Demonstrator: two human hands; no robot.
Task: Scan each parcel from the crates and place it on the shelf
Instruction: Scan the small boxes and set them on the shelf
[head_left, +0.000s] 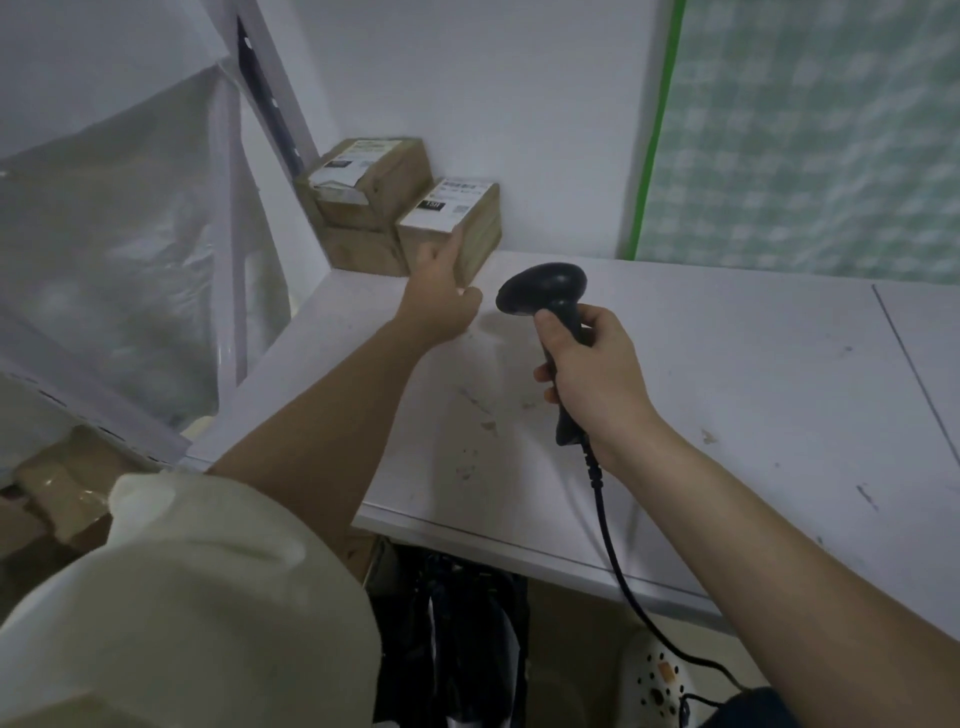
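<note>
Parcel in hand: a small brown cardboard parcel (452, 228) with a white printed label on top, at the far left of the white shelf (727, 364), just right of the stack against the wall.
Your left hand: your left hand (441, 301) is spread along the parcel's near corner, fingers up the side face and thumb below; whether the box rests fully on the shelf is hard to tell.
Your right hand: your right hand (592, 374) is closed round the handle of the black scanner (550, 312), its head pointing left toward the parcel.
How it will handle: the box looks light and stiff, with square edges and a matte, grippy surface; one hand should manage it.
Where to hold: take it by two opposite side faces, keeping fingers off the label.
Stack beside it: two more brown parcels (369, 192), one on the other, taped and labelled, touching the far wall.
Shelf surface: flat, smooth, white board, scuffed and smudged, hard underhand.
Scanner cable: a black ribbed cable (613, 545) hangs from the handle over the near edge.
Left side: cloudy plastic sheeting (114, 249) and more cardboard boxes (57, 499) lower down.
</note>
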